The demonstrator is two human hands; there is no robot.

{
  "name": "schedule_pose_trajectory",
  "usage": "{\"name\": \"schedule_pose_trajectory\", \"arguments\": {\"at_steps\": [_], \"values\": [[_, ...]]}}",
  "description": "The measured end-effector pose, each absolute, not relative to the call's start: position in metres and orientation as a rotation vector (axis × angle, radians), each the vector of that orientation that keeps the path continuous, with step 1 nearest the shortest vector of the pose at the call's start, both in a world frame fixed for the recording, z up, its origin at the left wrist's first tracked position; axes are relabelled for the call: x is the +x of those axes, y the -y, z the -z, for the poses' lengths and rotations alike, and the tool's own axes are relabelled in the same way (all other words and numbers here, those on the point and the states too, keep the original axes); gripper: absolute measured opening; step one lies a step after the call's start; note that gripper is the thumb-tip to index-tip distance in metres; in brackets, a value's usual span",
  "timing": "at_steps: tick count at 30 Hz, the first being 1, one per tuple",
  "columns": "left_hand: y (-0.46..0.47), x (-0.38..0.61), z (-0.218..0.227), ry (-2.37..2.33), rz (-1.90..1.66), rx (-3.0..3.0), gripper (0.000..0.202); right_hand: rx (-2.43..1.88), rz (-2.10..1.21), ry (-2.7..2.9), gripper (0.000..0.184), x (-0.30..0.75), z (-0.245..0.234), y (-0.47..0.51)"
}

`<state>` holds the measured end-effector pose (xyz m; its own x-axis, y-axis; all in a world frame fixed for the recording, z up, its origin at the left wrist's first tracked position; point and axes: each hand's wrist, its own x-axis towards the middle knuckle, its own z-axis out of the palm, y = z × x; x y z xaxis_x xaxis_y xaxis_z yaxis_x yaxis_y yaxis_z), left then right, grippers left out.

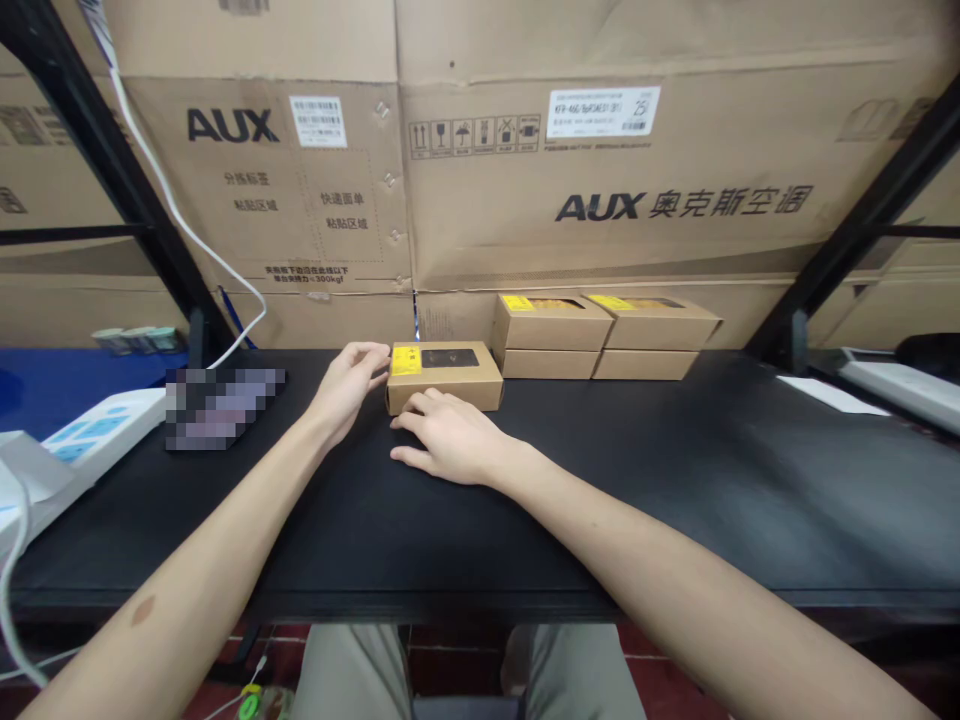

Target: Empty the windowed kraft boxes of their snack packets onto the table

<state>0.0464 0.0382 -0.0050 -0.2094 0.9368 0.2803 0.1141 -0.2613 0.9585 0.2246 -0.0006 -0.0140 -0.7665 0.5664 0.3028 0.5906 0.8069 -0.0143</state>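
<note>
A small brown cardboard box (450,378) with a yellow label and a dark window lies on the black table (675,480), near its middle. My left hand (346,388) touches the box's left end, fingers curled against its top corner. My right hand (444,438) rests flat on the table just in front of the box, fingertips touching its front side, fingers stretched out and holding nothing.
Behind and to the right stand several similar small boxes (604,335) in two stacks. Large AUX cartons (600,150) form a wall at the back. A white power strip (82,435) and a blurred dark object (221,405) lie at the left. Black shelf posts (847,230) flank the table.
</note>
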Motion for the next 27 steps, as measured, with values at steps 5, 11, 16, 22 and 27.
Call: {"name": "schedule_pose_trajectory", "arguments": {"at_steps": [5, 11, 16, 22, 27], "values": [[-0.035, 0.051, 0.008, -1.268, -1.466, 1.378, 0.025, -1.06, 0.121, 2.659, 0.047, 0.226, 0.012, -0.006], [-0.037, 0.05, 0.012, -1.286, -1.426, 1.434, 0.028, -1.349, 0.095, 2.513, 0.05, 0.238, 0.005, -0.014], [-0.037, 0.049, 0.012, -1.319, -1.347, 1.525, 0.036, -1.459, -0.027, 2.451, 0.061, 0.244, 0.008, -0.02], [-0.034, 0.051, 0.013, -1.419, -1.161, 1.763, 0.047, -1.384, -0.165, 2.42, 0.072, 0.246, 0.018, -0.033], [-0.028, 0.055, 0.013, -1.566, -0.907, 2.069, 0.051, -1.351, -0.214, 2.397, 0.074, 0.248, 0.022, -0.04]]}}
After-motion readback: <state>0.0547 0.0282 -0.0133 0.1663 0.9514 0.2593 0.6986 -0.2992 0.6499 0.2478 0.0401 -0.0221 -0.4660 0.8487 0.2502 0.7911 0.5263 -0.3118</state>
